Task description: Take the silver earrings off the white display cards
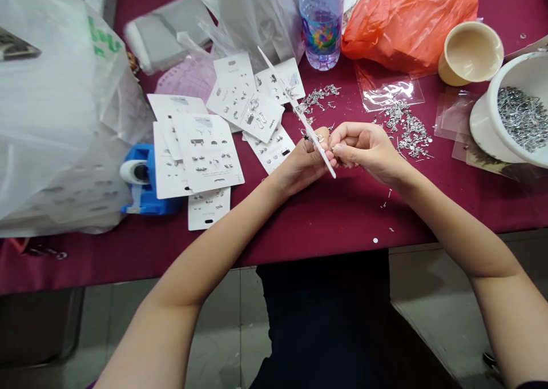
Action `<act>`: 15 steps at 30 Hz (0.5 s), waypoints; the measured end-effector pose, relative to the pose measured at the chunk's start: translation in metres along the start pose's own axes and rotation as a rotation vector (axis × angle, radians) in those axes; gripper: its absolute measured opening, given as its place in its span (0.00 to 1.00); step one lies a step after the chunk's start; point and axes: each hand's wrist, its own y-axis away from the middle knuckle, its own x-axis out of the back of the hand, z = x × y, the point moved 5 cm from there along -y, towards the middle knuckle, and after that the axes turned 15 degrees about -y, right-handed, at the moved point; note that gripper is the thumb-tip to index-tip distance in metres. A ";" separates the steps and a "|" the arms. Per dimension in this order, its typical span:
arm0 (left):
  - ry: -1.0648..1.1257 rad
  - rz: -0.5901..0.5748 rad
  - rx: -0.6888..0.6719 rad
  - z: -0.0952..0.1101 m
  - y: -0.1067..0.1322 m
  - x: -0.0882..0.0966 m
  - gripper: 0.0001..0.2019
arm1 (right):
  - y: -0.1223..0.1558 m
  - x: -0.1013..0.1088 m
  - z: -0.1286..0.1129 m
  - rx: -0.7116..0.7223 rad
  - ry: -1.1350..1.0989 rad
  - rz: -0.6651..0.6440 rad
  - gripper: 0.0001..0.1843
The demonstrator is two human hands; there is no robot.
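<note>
My left hand (306,163) is closed on a white earring card (295,104), which is turned nearly edge-on to me. Small metal earrings stick out from the card's left face. My right hand (363,146) meets the card's lower end from the other side, thumb and fingers pinched together. Whatever tiny piece sits in that pinch is too small to name. Left of my hands lie several earring cards (210,152) in overlapping piles, with silver earrings on them. Loose silver earring pieces (409,129) are heaped beyond my right hand, and a smaller heap (319,97) lies behind the card.
A blue tape dispenser (148,180) stands beside a big white plastic bag (64,109) at left. At the back are a water bottle (322,26) and a red plastic bag (415,23). A beige cup (471,55) and a white tub (492,123) of metal pieces stand at right.
</note>
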 end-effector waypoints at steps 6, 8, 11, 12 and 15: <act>-0.013 -0.025 -0.025 0.003 0.001 -0.006 0.26 | 0.000 0.000 0.000 0.008 -0.007 -0.002 0.25; -0.017 0.001 -0.005 0.002 0.002 -0.005 0.25 | 0.001 0.000 0.000 0.002 0.008 0.007 0.25; -0.017 0.000 -0.012 0.002 0.002 -0.005 0.26 | 0.002 -0.001 0.000 0.024 0.013 0.036 0.24; -0.018 -0.011 -0.021 0.003 0.002 -0.005 0.26 | 0.002 -0.001 0.001 0.041 0.009 0.048 0.24; -0.017 -0.022 -0.039 0.003 0.001 -0.005 0.28 | 0.004 -0.004 0.001 0.096 -0.011 0.077 0.24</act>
